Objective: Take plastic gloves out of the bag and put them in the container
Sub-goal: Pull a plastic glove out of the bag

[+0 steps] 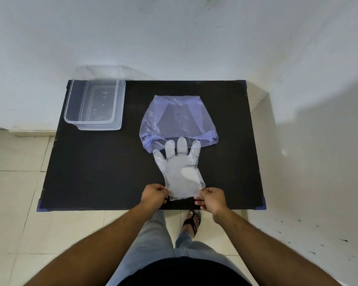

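I am looking down at a black table (95,162) pushed against a pale wall, standing on a tiled floor. At its far left corner sits the clear plastic container (94,104), open at the top and apparently empty, well apart from everything else. Right of the middle lies the bag (178,118), a thin see-through purple one, slack and flattened, its mouth facing me. Whether more gloves remain inside I cannot tell.

Between the bag and the near edge lies the plastic glove (181,172), clear and filmy, spread flat with its fingers pointing away from me. Its fingertips overlap the bag's mouth and its cuff lies near the table's edge.

My left hand (154,196) pinches the cuff's left corner between thumb and fingers, and my right hand (211,198) pinches the right corner the same way, so both are closed on the glove.

I judge the glove almost weightless, limp and slippery. It would likely cling, crumple or drift in moving air. The cuff corners seem the best hold: pinched firmly, kept taut, so it hangs open as I carry it left to the container.
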